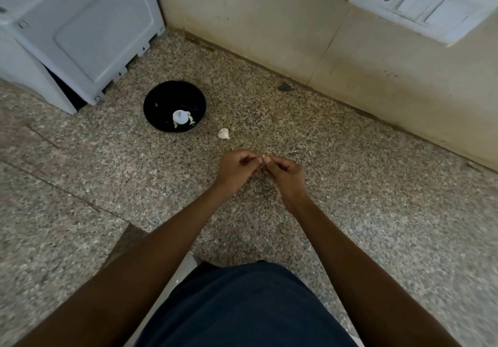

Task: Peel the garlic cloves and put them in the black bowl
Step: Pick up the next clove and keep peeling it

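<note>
My left hand (237, 169) and my right hand (285, 177) meet over the granite counter (363, 185), fingertips together. They pinch a small garlic clove (263, 156), of which only a pale sliver shows between the fingers. A partly stripped garlic bulb (223, 133) lies on the counter just beyond my hands. The black bowl (159, 99) sits further back to the left, holding a few pale cloves and a bright round reflection at its bottom.
A white appliance (80, 29) stands at the back left, close behind the bowl. A tiled wall (269, 23) runs along the back with a white socket and switch plate (420, 4) at upper right. A small dark chip (284, 86) lies by the wall.
</note>
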